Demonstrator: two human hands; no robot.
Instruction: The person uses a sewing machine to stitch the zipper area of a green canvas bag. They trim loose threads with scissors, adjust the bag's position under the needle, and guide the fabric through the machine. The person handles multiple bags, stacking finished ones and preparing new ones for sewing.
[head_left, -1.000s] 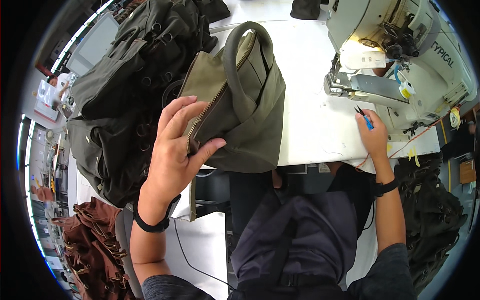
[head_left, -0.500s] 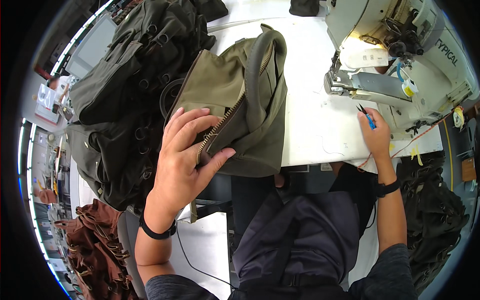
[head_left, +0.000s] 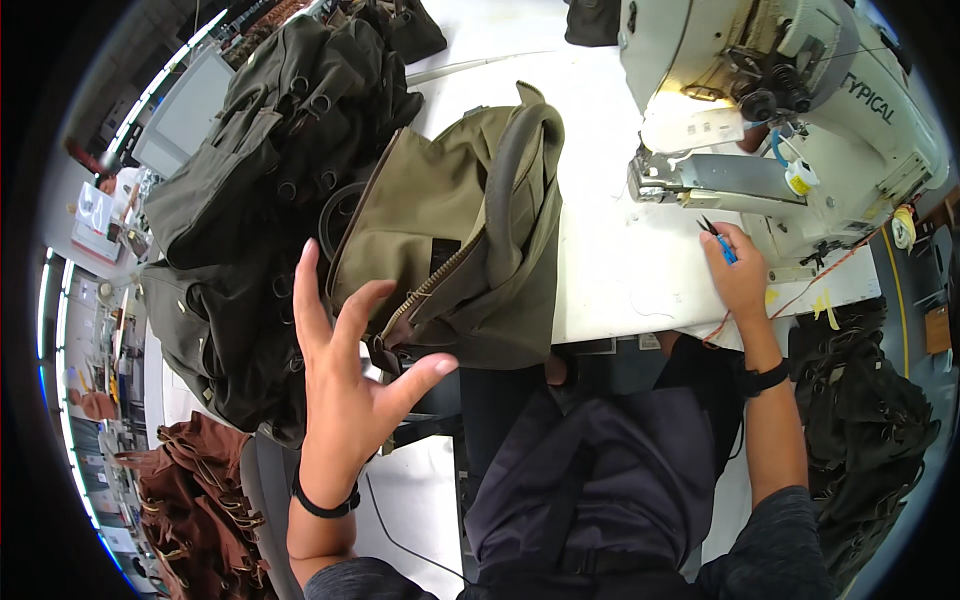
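Observation:
An olive-green fabric bag [head_left: 420, 195] lies unzipped on the white table, its brass zipper [head_left: 432, 290] and a padded dark handle [head_left: 502, 190] showing. Just in front of the bag's near corner is my left hand [head_left: 350, 370], fingers spread and holding nothing. My right hand [head_left: 738, 278] rests on the table near the sewing machine. Its fingers are closed round small blue thread snips [head_left: 724, 248], whose dark blades point up and away.
A sewing machine [head_left: 720, 180] stands at the right, an orange cord [head_left: 835, 265] beside it. Dark green bags [head_left: 225, 190] are heaped at the left. Reddish-brown bags [head_left: 200, 490] hang lower left; more dark bags [head_left: 860, 400] are at lower right. A person [head_left: 125, 185] is far left.
My left hand has let go of the bag's zipped edge and drawn back toward me, its fingers spreading. The right hand still holds the snips.

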